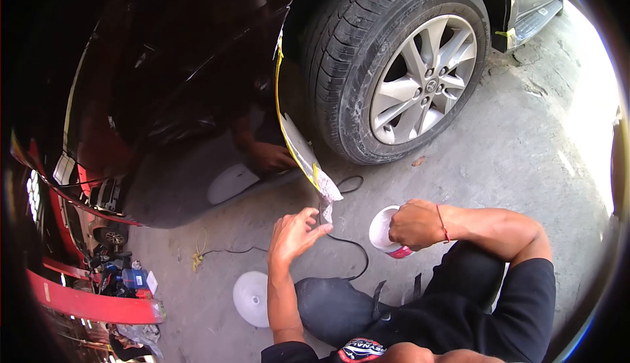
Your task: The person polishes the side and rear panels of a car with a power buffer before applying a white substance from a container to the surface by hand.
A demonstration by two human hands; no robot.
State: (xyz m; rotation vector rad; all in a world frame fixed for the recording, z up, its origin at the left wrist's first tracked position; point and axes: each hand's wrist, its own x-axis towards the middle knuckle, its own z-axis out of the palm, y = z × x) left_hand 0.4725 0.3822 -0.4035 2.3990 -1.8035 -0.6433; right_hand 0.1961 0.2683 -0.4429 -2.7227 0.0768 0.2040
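The left hand [295,233] presses a rag [328,200] with open fingers on the low edge of the fender [197,87]; the right hand [415,224] is closed around a white cup [382,232] near the wheel [400,67]

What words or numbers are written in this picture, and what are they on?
Nothing can be read for sure.
On the badge on the black shirt: white letters, too blurred to read.
On the wheel centre: an emblem, no letters.
On the tyre: marks too small to read.
On the cup in the right hand: red band, no readable words.
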